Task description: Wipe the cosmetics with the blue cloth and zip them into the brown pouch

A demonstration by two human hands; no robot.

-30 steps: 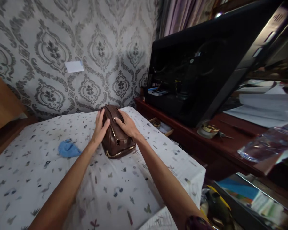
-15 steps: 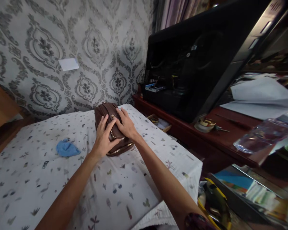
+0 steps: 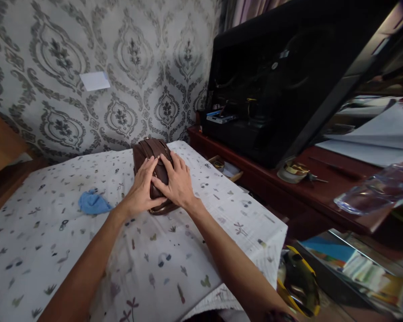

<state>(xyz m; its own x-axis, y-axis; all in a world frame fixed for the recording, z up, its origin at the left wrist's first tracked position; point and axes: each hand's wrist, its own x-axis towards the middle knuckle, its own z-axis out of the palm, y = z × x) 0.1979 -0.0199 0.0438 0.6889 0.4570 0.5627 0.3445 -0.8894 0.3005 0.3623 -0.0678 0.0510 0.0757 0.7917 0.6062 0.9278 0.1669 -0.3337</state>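
A brown leather handbag (image 3: 159,173) with gold-coloured hardware and a zip along its near edge lies on the patterned white cloth (image 3: 174,286), close to the wall. My left hand (image 3: 140,190) rests on the bag's left and upper side, fingers stretched toward the far end. From the right, my right hand (image 3: 178,183) lies over the bag with fingers spread and its thumb pointing left. The fingertips of both hands nearly meet at the top, covering part of the bag's front. A crumpled blue cloth (image 3: 93,202) lies left of my left hand.
Along the right stands a dark red cabinet (image 3: 315,197) bearing a large black television (image 3: 255,89), papers (image 3: 372,134), a tape roll (image 3: 293,171) and a clear plastic container (image 3: 372,190). An open drawer (image 3: 233,174) juts out beside the bed-like surface. A yellow-edged bag (image 3: 300,281) sits below.
My right hand has shifted slightly, its thumb now lower on the bag and its fingers spread wider. My left hand stays on the bag. The view has shifted a little.
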